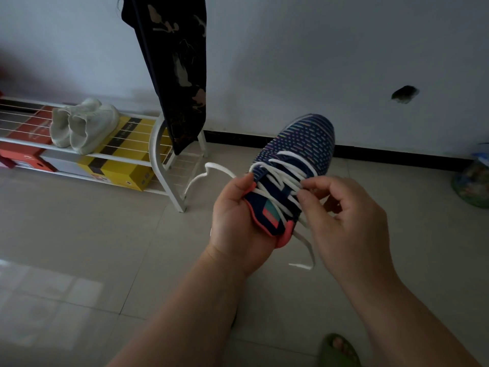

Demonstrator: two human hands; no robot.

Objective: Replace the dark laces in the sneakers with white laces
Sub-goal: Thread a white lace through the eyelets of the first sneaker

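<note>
White lace (pixel 284 178) is already crisscrossed up the navy sneaker (pixel 293 165), held above the floor; both ends dangle untied. Left hand (pixel 235 221) cups the heel, its grip clamped there; right hand (pixel 346 221) pinches a crossing. Boxes sit in the shoe rack (pixel 156 144).

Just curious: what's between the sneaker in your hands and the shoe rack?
In the head view, a loose end of the white lace trails from the sneaker toward the shoe rack; behind it, bare floor tile.
</note>
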